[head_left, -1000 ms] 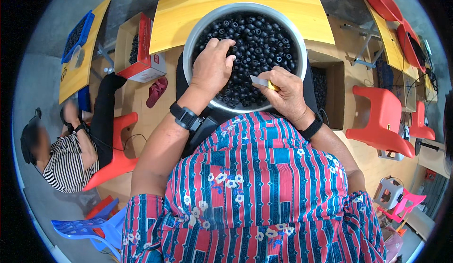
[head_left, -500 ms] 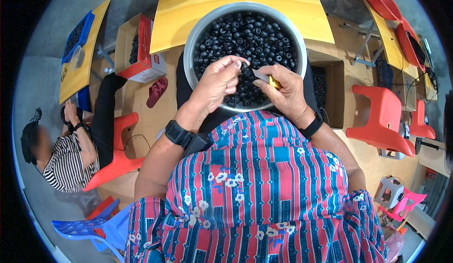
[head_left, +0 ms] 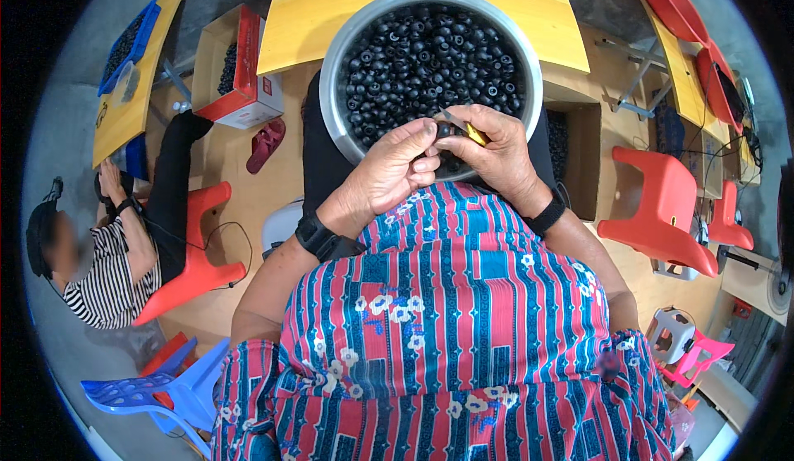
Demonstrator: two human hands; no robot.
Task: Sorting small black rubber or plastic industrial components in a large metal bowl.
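Note:
A wide metal basin (head_left: 333,89) rests over my lap, filled with small round black hollow parts (head_left: 434,56). Above its near edge, my left hand (head_left: 385,167) pinches one black part (head_left: 444,128) between thumb and fingers. My right hand (head_left: 500,151) is closed around a small knife with a yellow handle (head_left: 477,135). The knife's short blade points up and left, beside the held part. My right thumb lies close to that part, and the fingers partly cover it, so I cannot tell whether the blade touches it.
A yellow table (head_left: 306,23) stands beyond the basin. Cardboard boxes sit at left (head_left: 248,101) and right (head_left: 585,159). Red stools (head_left: 657,205) stand on the right. At the far left a person in a striped shirt (head_left: 112,275) sits by another table with a blue tray (head_left: 112,60).
Both hands have come nearer to my body, with the black part and knife still held. The knife's blade has turned further upward. The basin appears slightly higher in view.

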